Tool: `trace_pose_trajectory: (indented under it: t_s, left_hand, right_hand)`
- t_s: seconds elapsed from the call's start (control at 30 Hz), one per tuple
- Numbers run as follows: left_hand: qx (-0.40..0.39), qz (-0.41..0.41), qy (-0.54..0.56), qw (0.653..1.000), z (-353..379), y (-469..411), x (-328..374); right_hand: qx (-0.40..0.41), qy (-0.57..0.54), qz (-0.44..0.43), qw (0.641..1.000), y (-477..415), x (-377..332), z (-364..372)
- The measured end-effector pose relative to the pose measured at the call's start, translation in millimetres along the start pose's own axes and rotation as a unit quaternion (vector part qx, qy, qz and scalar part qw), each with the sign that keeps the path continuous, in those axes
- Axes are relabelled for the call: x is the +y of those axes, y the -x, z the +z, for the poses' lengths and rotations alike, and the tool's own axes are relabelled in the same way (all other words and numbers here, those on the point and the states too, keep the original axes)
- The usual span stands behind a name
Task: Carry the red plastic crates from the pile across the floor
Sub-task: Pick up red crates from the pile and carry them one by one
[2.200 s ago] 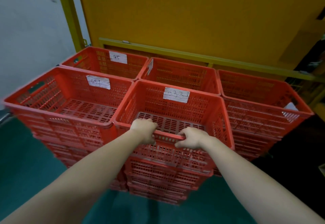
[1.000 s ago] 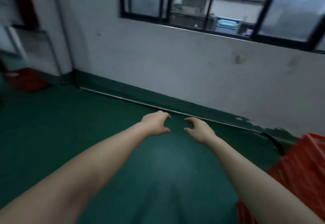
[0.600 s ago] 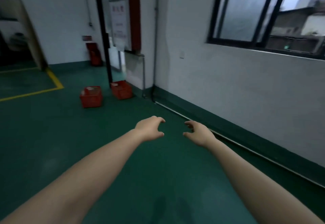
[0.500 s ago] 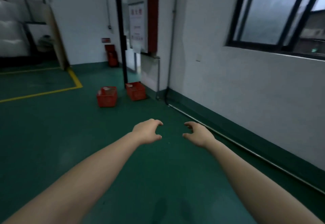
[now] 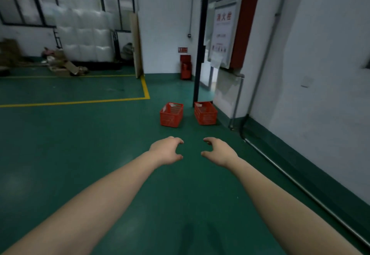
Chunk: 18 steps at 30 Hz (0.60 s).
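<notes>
Crates (image 5: 171, 114) stand well ahead at twelve o'clock, equally far from my left hand (image 5: 167, 150) and right hand (image 5: 219, 151), both half-curled, empty.

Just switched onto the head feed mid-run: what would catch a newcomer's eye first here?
Two bare forearms reach into the middle of the view, the left hand and right hand loosely curled and holding nothing. Beyond them the left crate and right crate, both red plastic, stand apart on the green floor. A red-sided fire cabinet hangs on the wall above the right crate.
</notes>
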<state>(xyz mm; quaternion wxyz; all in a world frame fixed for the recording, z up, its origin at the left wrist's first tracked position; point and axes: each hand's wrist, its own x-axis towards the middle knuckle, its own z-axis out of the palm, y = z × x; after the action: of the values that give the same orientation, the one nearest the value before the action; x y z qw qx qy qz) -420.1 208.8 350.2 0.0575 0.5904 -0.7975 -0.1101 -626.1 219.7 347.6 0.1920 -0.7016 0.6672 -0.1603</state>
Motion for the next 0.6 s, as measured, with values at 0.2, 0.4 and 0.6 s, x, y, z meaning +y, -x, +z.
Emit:
trace_pose_trajectory:
  t_s: [0.2, 0.4, 0.6]
  left_hand:
    - [-0.009, -0.044, -0.009, 0.999, -14, -139, -20]
    - [-0.023, -0.073, 0.006, 0.997, -8, -254, -52]
    - [-0.037, -0.065, 0.003, 0.997, -6, -400, -96]
  right_hand:
    - [-0.012, 0.007, -0.034, 0.999, -151, 15, -26]
    - [-0.038, 0.013, -0.042, 0.998, -280, 33, -26]
    - [-0.051, 0.023, -0.047, 0.997, -427, 49, -12]
